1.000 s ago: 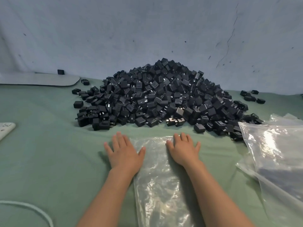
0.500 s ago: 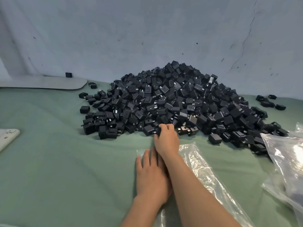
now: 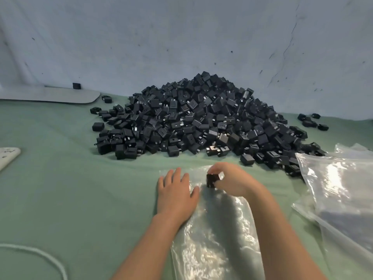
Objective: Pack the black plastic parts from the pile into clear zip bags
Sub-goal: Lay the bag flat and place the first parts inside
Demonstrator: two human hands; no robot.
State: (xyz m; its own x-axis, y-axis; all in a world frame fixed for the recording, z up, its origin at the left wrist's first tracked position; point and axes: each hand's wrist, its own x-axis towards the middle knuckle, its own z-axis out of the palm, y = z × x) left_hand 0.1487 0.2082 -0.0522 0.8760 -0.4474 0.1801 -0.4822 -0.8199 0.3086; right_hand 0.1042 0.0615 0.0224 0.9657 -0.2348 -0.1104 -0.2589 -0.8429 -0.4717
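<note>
A big pile of black plastic parts point(image 3: 201, 122) lies on the green cloth against the wall. A clear zip bag point(image 3: 214, 235) lies flat in front of me, its mouth toward the pile. My left hand point(image 3: 175, 193) rests flat, fingers spread, on the bag's left top corner. Over the bag's mouth, my right hand point(image 3: 232, 180) pinches one black part point(image 3: 212, 179) between its fingertips.
A heap of more clear bags point(image 3: 339, 190) lies at the right, beside the pile's edge. A few stray black parts point(image 3: 311, 122) sit at the far right. A grey board point(image 3: 50, 96) lies at the back left, a white object point(image 3: 8, 156) at the left edge, a white cord point(image 3: 40, 257) near me.
My right hand reached to the pile's front edge, took one black part and drew it back over the bag's mouth. My left hand stayed flat on the bag.
</note>
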